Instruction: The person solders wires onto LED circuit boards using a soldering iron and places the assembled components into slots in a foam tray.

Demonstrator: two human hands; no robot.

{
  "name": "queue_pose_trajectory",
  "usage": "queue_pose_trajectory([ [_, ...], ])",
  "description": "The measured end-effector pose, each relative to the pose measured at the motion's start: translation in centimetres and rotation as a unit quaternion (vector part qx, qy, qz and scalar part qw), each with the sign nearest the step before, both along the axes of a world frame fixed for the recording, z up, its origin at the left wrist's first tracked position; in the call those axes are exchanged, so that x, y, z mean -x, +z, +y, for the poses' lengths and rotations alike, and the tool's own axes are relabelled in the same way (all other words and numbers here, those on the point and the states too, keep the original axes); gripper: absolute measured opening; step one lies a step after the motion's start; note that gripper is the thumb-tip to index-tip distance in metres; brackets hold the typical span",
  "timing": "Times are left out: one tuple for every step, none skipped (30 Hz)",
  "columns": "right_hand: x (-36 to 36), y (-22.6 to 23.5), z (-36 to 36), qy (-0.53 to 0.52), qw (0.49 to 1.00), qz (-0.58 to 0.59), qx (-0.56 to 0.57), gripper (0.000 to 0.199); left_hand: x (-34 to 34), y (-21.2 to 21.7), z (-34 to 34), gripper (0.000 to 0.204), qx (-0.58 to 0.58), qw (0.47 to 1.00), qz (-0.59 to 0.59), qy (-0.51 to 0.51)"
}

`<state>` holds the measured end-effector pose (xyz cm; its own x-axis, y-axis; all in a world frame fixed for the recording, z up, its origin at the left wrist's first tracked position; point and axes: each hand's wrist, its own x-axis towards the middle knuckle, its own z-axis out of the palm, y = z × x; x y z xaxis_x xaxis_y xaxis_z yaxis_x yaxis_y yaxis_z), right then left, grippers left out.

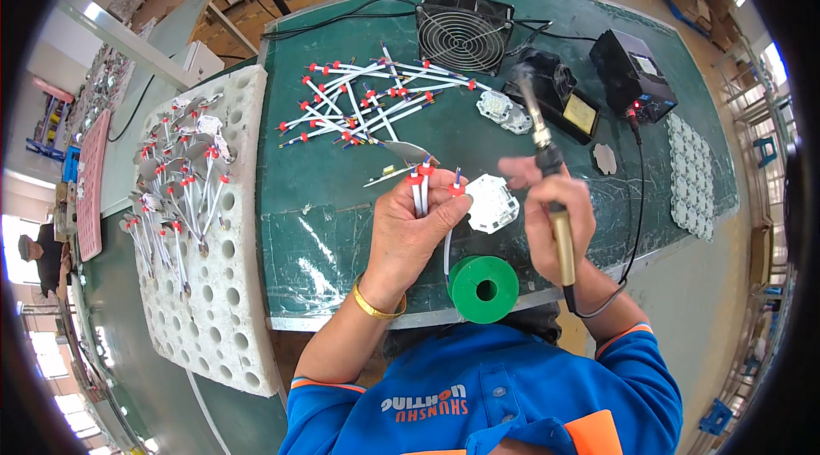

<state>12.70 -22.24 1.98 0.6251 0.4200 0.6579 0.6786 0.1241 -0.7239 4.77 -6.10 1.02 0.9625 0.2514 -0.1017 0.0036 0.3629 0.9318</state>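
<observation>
My left hand (414,229) pinches a white wire pair (420,190) with red sleeves, its bare ends pointing up, above the green mat (342,190). Just right of it a white hexagonal LED board (491,201) lies on the mat. My right hand (555,216) grips a soldering iron (547,173) by its yellow handle, tip raised toward the back and giving off smoke. A green solder spool (484,288) sits at the mat's front edge, between my forearms.
Several loose red-tipped wires (359,101) lie at the mat's back, before a black fan (463,31). An iron stand with sponge (559,96) and a black soldering station (632,75) stand at right. A white perforated foam tray (231,284) of finished pieces lies at left.
</observation>
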Motion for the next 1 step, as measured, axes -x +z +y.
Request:
queue_pose_trajectory([
  [0.4,0.05,-0.07,-0.017,0.994,0.105,-0.022,0.015,0.03,-0.31,-0.01,0.031,-0.029,0.999,-0.019,0.019],
])
